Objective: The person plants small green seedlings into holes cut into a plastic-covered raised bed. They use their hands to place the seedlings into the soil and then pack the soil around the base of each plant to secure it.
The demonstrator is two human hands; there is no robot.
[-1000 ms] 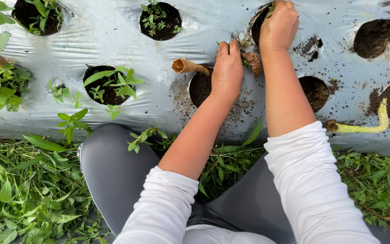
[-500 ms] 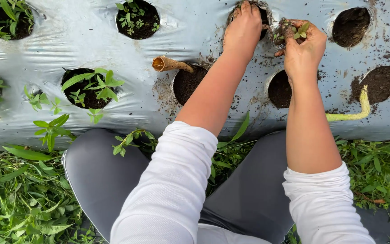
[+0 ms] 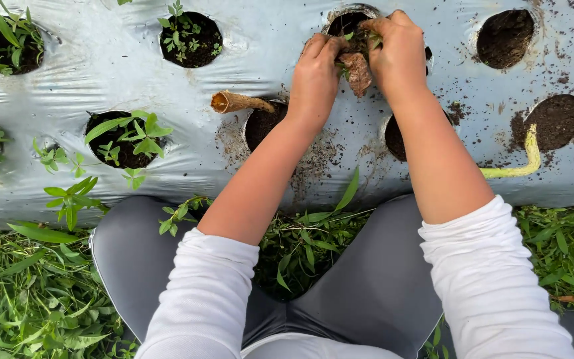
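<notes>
Single head-worn view looked steeply down from close range, facing forward over the knees (image 3: 154,259). Silver mulch sheet (image 3: 287,173) filled the upper frame; grass (image 3: 28,299) lay along the bottom edge.

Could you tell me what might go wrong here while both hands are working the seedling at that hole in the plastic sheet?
The left hand and right hand squeeze a small seedling with its brown root plug over a planting hole; pressing hard could crush the stem or break the plug apart. The silver plastic sheet might tear at the hole's edge. The forearms pass above two open holes, so loose soil could get knocked about.
</notes>
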